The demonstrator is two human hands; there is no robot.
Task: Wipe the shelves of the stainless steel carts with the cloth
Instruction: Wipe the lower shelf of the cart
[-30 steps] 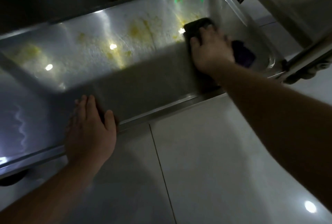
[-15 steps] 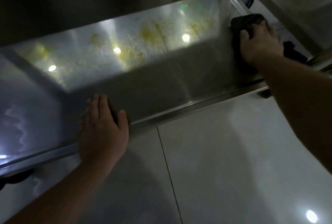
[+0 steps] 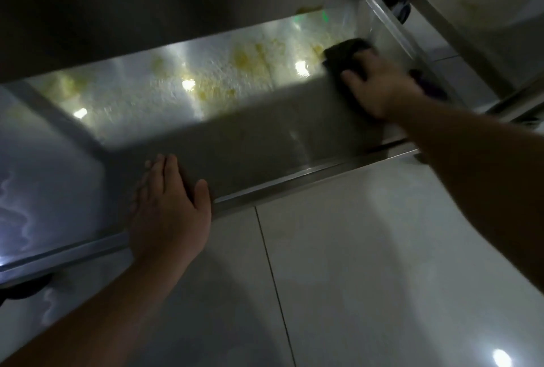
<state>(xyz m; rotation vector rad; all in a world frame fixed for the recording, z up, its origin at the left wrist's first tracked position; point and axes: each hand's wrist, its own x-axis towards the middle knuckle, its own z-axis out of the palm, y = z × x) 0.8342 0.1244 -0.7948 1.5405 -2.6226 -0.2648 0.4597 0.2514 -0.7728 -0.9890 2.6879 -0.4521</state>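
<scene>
The low steel shelf (image 3: pixel 265 137) of a cart runs across the view, with yellow stains (image 3: pixel 250 57) along its far half. My right hand (image 3: pixel 379 87) presses a dark cloth (image 3: pixel 344 48) flat on the shelf near its far right corner; part of the cloth shows behind my wrist. My left hand (image 3: pixel 170 210) lies flat over the shelf's front rim (image 3: pixel 309 175), fingers together, holding nothing. The shelf above (image 3: pixel 176 7) hides the back edge.
A second steel cart (image 3: pixel 477 22) stands at the upper right, with a caster (image 3: pixel 399 9) beside the near cart's post. White floor tiles (image 3: pixel 368 263) lie below the shelf's front rim. Another caster (image 3: pixel 26 287) shows at the lower left.
My right hand slid the cloth right to the shelf's end, then back leftward toward the stains. My left hand stayed on the front rim.
</scene>
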